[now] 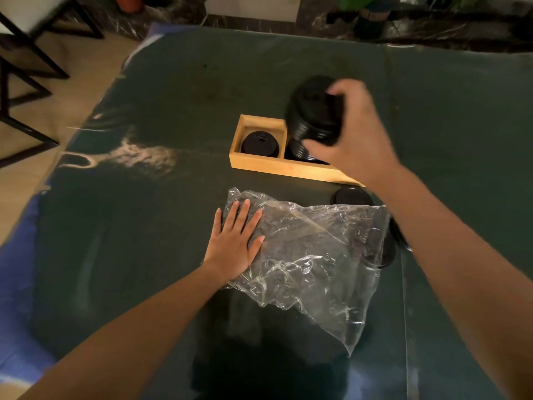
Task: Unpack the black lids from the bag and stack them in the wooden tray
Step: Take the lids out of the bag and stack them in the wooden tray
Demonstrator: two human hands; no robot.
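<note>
My right hand (356, 131) grips a tall stack of black lids (313, 111) and holds it tilted over the wooden tray (261, 163). The tray's left compartment holds a short pile of lids (259, 144). More lids (300, 153) sit in the middle compartment, under the held stack. My left hand (235, 241) lies flat, fingers spread, on the left end of the crumpled clear plastic bag (311, 261). A loose lid (353, 196) lies on the table by the tray's near edge. Other lids (389, 249) show at the bag's right edge, partly hidden by my right forearm.
The dark green table cover (144, 226) spans the whole work area, with its left edge dropping to a tan floor. A black metal chair frame (20, 82) stands at the far left. Dark pots (372, 18) stand beyond the far edge.
</note>
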